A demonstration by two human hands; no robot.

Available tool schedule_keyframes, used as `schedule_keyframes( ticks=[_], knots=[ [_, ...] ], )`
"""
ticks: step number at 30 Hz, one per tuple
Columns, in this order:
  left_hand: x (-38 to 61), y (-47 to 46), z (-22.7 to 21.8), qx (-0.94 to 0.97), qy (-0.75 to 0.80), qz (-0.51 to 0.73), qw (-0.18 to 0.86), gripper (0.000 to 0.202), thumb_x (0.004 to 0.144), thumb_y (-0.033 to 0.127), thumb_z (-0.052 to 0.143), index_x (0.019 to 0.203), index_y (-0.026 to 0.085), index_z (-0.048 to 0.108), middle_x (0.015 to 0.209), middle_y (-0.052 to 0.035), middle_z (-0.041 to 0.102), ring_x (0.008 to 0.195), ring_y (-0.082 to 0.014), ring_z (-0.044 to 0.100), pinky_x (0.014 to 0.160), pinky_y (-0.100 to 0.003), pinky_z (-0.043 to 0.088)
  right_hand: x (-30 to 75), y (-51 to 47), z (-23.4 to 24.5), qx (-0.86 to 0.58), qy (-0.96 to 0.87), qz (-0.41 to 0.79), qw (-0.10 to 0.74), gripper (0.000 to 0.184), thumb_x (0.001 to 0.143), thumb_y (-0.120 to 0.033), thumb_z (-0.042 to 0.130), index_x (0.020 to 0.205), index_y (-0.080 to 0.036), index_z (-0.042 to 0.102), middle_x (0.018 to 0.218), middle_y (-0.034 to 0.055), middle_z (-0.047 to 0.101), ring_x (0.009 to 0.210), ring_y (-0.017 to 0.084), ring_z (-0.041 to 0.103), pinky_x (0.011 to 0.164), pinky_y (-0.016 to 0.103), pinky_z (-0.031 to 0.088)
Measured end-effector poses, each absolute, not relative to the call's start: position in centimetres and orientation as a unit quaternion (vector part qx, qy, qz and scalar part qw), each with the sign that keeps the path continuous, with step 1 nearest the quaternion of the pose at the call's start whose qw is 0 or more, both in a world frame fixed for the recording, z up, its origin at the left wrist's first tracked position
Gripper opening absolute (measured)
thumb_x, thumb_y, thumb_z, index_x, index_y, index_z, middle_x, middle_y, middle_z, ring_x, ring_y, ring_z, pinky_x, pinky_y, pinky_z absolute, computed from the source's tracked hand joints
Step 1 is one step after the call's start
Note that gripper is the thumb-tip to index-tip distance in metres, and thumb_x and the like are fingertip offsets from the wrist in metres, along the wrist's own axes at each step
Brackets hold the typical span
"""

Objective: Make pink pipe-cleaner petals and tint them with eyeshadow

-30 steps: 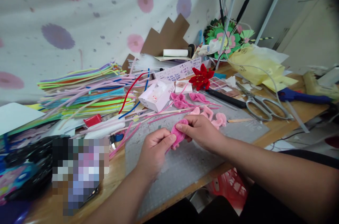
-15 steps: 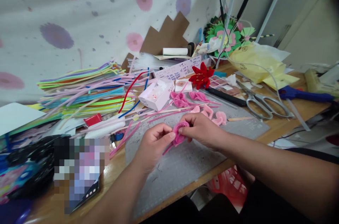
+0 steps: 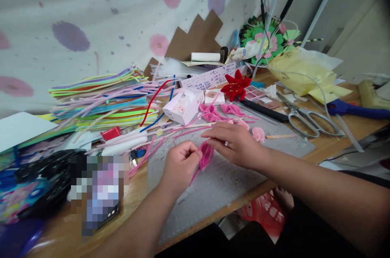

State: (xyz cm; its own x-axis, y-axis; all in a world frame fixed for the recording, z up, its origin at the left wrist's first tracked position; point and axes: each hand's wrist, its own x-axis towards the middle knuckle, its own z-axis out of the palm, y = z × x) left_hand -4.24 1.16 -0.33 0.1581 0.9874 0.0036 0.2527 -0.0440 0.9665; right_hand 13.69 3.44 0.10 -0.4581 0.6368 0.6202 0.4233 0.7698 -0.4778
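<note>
**On the Cutting Mat, a Petal Held by One Pinch**

On the grey cutting mat (image 3: 213,185), the heap of coloured pipe cleaners (image 3: 100,99) crowds in from the far left and scissors (image 3: 307,122) lie to the right. The right hand (image 3: 236,144) is loosely spread, fingers outstretched, with its thumb at the top of the pink petal (image 3: 206,154). The left hand (image 3: 179,164) is closed, its thumb and forefinger pinching the petal just above the mat. With only that one pinch holding it, the fuzzy loop could twist out of shape. Its trailing stem (image 3: 193,176) could also snag on the loose strands nearby.
</note>
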Motion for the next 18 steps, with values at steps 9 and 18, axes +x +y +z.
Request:
schedule_keyframes(
  ticks=[9, 18],
  knots=[
    [-3.7, 1.5, -0.4, 0.587, 0.527, 0.371, 0.490, 0.008, 0.072, 0.020, 0.059, 0.067, 0.018, 0.053, 0.056, 0.0048, 0.052, 0.050, -0.0096, 0.046, 0.050, -0.023, 0.034, 15.0, 4.1, 1.4, -0.272, -0.889, 0.183, 0.319, 0.018, 0.084, -0.009, 0.053, 0.087, -0.019, 0.068, 0.080, 0.0014, 0.069, 0.074, 0.013, 0.061, 0.068, 0.023, 0.044],
    [-4.1, 1.5, 0.2, 0.621, 0.476, 0.297, 0.547, 0.013, 0.074, 0.024, 0.062, 0.066, 0.014, 0.062, 0.060, 0.0029, 0.053, 0.057, -0.0094, 0.045, 0.057, -0.024, 0.035, 15.6, 3.9, 1.7, -0.220, -0.887, 0.292, 0.282, 0.010, 0.083, -0.008, 0.059, 0.085, -0.014, 0.066, 0.080, 0.0033, 0.067, 0.075, 0.011, 0.061, 0.068, 0.021, 0.046]
  ],
)
